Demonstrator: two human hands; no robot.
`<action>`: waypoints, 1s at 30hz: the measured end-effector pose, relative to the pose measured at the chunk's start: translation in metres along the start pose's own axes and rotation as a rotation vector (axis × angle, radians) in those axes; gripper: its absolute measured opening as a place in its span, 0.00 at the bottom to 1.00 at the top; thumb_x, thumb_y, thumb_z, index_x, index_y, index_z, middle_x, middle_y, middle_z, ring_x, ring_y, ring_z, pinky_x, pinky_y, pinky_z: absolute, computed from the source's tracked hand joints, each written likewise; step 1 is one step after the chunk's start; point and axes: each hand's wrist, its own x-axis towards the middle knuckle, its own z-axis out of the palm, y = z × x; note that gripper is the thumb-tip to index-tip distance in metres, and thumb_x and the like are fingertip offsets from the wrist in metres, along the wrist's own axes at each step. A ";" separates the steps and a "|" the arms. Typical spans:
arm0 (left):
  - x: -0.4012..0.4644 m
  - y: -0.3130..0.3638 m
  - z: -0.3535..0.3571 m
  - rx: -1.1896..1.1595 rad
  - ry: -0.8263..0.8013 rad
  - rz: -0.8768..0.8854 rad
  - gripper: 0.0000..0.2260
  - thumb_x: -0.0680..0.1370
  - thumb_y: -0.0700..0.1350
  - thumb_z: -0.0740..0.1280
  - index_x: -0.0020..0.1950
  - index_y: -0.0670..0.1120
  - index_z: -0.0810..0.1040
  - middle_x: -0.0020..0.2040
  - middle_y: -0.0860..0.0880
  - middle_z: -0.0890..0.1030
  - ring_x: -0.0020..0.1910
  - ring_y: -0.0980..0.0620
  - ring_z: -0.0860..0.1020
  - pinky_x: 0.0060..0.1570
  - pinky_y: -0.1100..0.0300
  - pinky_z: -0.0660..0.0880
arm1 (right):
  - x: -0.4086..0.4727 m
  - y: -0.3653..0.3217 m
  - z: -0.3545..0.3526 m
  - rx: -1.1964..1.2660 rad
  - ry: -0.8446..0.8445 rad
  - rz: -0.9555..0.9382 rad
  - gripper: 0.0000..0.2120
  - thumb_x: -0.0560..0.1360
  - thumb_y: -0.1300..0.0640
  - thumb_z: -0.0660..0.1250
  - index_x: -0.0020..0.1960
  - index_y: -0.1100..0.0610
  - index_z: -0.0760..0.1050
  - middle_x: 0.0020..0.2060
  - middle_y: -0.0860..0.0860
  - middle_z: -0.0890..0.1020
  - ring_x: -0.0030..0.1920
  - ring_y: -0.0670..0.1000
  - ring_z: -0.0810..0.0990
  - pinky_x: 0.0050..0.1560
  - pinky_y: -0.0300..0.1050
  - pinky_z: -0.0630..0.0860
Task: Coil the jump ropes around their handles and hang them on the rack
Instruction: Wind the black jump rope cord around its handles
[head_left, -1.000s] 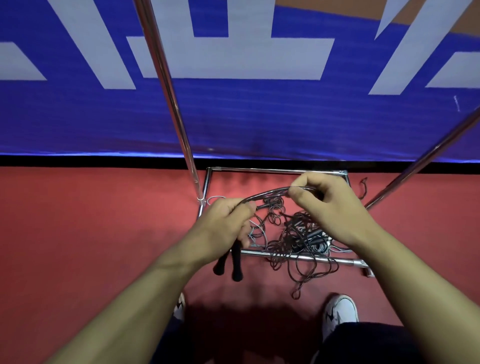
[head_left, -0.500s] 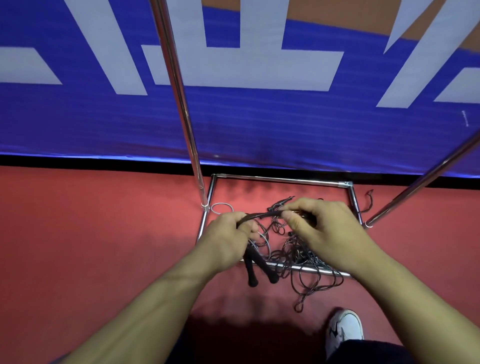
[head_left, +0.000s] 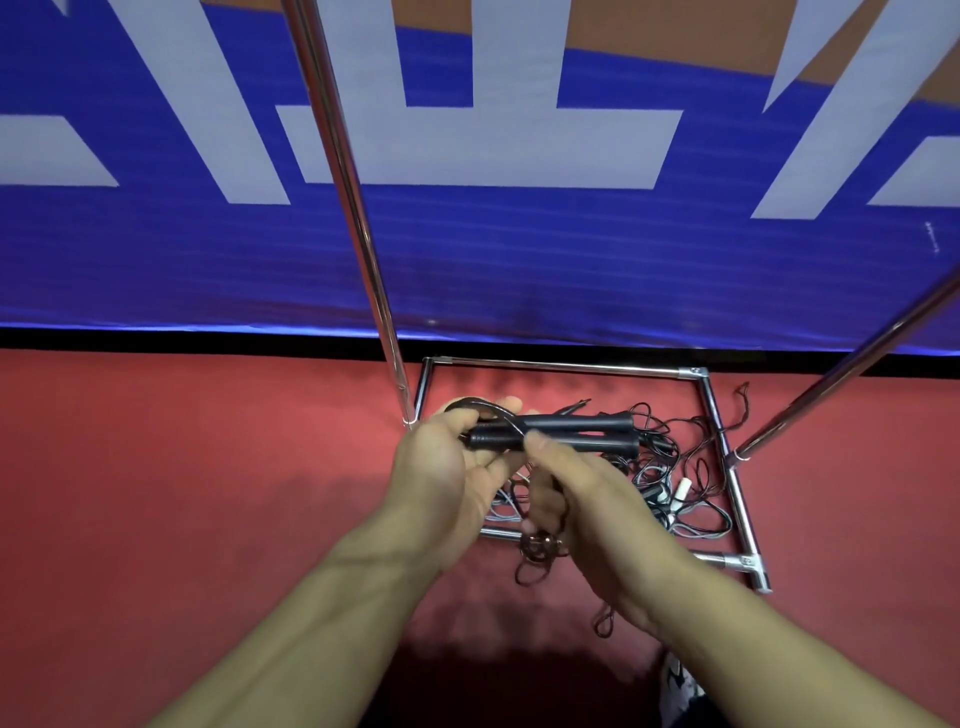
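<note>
Two black jump rope handles (head_left: 582, 432) lie side by side and level, pointing right, above the rack's base. My left hand (head_left: 451, 467) grips their left ends, with a loop of dark rope (head_left: 475, 402) arching over its fingers. My right hand (head_left: 576, 493) is just below the handles, thumb pressed against the rope where it crosses them, and its fingers hold rope that dangles down in a small coil (head_left: 540, 551). A tangle of other dark jump ropes (head_left: 670, 467) lies on the floor inside the chrome rack (head_left: 566, 368) base.
Two chrome rack poles rise from the base, one on the left (head_left: 353, 208) and one slanting up at the right (head_left: 852, 364). A blue banner with white shapes (head_left: 519, 260) covers the wall behind. The floor (head_left: 182, 493) is red. My shoe (head_left: 680, 680) shows at the bottom.
The handles have swung from hanging down under my left hand to lying level. My right hand has dropped from above the rope to just beneath the handles.
</note>
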 end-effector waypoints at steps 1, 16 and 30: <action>-0.001 -0.001 0.000 0.001 -0.030 -0.010 0.14 0.80 0.35 0.55 0.39 0.39 0.76 0.41 0.42 0.82 0.39 0.45 0.83 0.41 0.53 0.82 | 0.000 0.000 0.003 0.124 0.023 0.018 0.18 0.72 0.37 0.69 0.37 0.50 0.70 0.28 0.49 0.57 0.28 0.49 0.56 0.36 0.45 0.60; -0.001 -0.015 -0.010 0.672 -0.060 0.615 0.12 0.84 0.51 0.58 0.47 0.47 0.75 0.38 0.53 0.79 0.41 0.51 0.82 0.42 0.54 0.82 | 0.005 -0.013 -0.004 0.451 0.057 -0.014 0.14 0.72 0.46 0.70 0.35 0.50 0.69 0.25 0.47 0.52 0.28 0.49 0.50 0.34 0.44 0.61; 0.004 -0.010 -0.013 0.953 0.100 0.663 0.26 0.85 0.54 0.52 0.32 0.45 0.74 0.22 0.46 0.76 0.24 0.51 0.76 0.32 0.54 0.75 | -0.005 -0.007 -0.007 -0.279 -0.057 -0.311 0.13 0.81 0.43 0.60 0.39 0.46 0.73 0.25 0.41 0.68 0.28 0.44 0.64 0.34 0.46 0.65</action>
